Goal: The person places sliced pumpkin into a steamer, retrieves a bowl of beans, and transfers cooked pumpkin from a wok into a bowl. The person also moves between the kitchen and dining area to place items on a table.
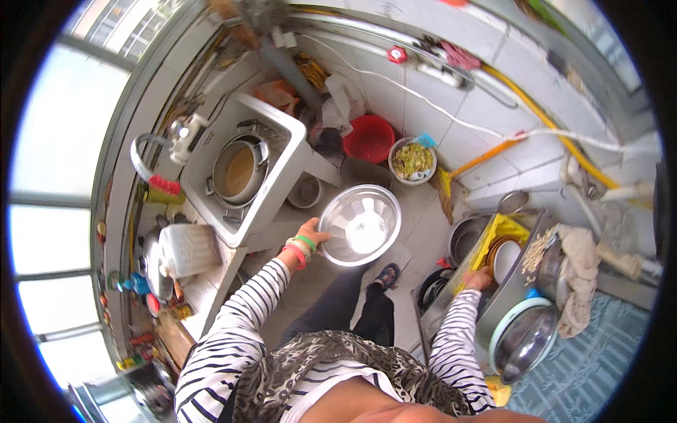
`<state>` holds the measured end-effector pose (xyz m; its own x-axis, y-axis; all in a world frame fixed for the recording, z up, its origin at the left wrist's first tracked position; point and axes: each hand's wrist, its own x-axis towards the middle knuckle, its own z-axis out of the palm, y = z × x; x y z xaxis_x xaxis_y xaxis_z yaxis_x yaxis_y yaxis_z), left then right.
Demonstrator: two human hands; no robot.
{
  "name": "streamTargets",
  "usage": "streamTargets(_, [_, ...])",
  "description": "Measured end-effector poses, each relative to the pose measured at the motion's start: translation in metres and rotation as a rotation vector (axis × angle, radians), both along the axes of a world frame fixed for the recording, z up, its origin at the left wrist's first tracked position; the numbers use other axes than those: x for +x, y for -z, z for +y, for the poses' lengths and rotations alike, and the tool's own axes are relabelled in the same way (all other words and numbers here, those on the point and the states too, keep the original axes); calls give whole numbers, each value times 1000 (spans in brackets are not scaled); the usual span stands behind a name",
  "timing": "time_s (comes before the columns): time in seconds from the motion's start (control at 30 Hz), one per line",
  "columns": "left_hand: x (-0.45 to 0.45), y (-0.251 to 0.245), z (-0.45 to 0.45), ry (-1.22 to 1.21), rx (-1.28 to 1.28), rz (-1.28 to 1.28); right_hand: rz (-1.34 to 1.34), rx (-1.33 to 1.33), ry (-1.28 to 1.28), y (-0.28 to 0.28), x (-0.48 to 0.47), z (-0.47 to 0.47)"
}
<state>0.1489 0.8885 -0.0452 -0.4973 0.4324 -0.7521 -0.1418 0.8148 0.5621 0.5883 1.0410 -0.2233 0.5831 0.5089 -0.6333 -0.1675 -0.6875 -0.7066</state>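
Note:
My left hand (313, 236) grips the rim of a shiny stainless steel bowl (338, 224), held out over the floor with nothing in it. On the right, my right hand (477, 278) reaches to the edge of a yellow container (494, 226) set in a narrow grey rack or drawer. Beside its fingers, brown-rimmed bowls and a white bowl (506, 261) are stacked. The fingertips of my right hand are partly hidden, so what they hold cannot be told.
A sink (296, 143) at the left holds a pot (253, 194) with brownish liquid. On the floor stand a red basin (368, 138), a bucket of vegetable scraps (412, 162) and a broom (443, 182). Metal basins (523, 341) lie at the right, near a cloth (579, 275).

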Motion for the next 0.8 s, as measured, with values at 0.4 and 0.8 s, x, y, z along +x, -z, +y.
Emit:
streamTargets(0.4, [-73,-55,-65,-864,835,-1108,-91,-188,-1263,-142,-106,-11])
streamTargets(0.8, [-26,-46,-122,-13,427,-537,106,-193,-1707,-200,-190,-76])
